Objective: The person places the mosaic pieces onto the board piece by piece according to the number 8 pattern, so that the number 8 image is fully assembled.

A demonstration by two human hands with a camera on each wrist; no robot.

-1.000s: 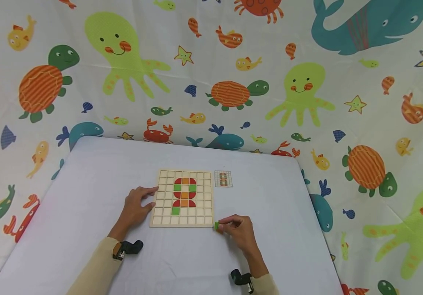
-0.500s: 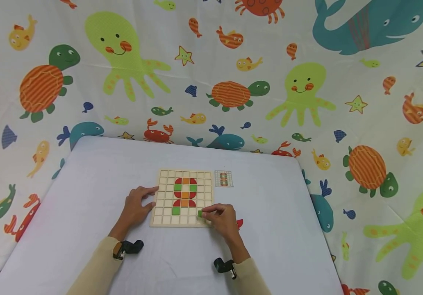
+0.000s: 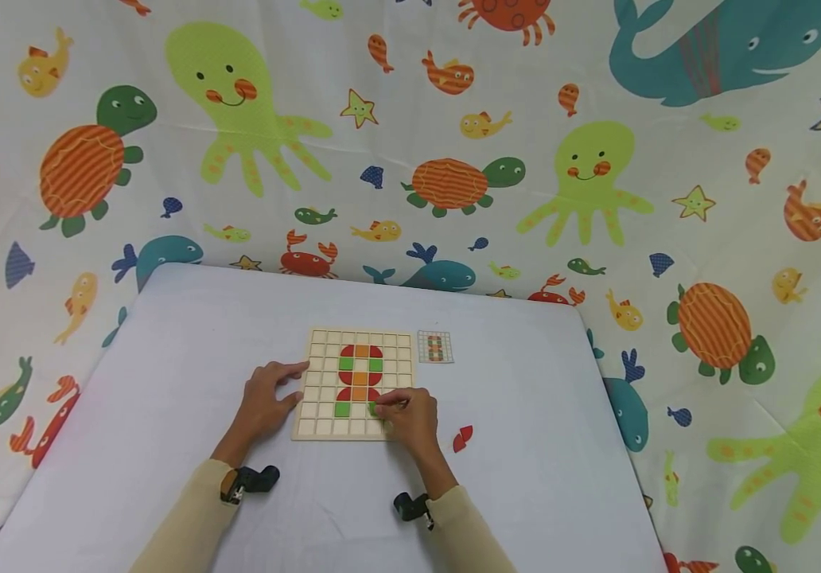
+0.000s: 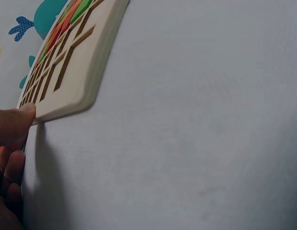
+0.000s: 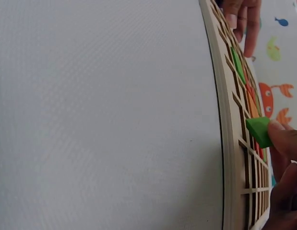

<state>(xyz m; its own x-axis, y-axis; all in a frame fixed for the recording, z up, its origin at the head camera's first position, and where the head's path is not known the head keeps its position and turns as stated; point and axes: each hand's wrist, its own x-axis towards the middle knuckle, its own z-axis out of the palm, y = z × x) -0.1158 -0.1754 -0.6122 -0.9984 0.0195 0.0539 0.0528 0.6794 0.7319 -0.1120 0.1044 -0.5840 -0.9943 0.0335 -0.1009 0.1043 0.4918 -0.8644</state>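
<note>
A wooden grid board point(image 3: 321, 426) lies on the table and carries a figure of red, orange and green tiles point(image 3: 359, 372). My left hand point(image 3: 283, 390) rests against the board's left edge, its fingers straight; in the left wrist view a fingertip point(image 4: 24, 114) touches the board's corner point(image 4: 66, 103). My right hand point(image 3: 384, 406) pinches a small green tile point(image 3: 375, 408) low over the board, just right of a seated green tile point(image 3: 342, 409). The right wrist view shows this green tile point(image 5: 258, 131) tilted at the grid point(image 5: 230, 143), held by fingertips point(image 5: 285, 139).
A small pattern card point(image 3: 435, 347) lies just beyond the board's right corner. A loose red piece point(image 3: 462, 438) sits on the white table point(image 3: 167, 334) right of my right hand. A sea-animal cloth point(image 3: 453, 119) hangs behind and around the table.
My right hand carried the green tile from the table at the board's lower right corner leftward onto the grid, uncovering the red piece. The left hand stayed put.
</note>
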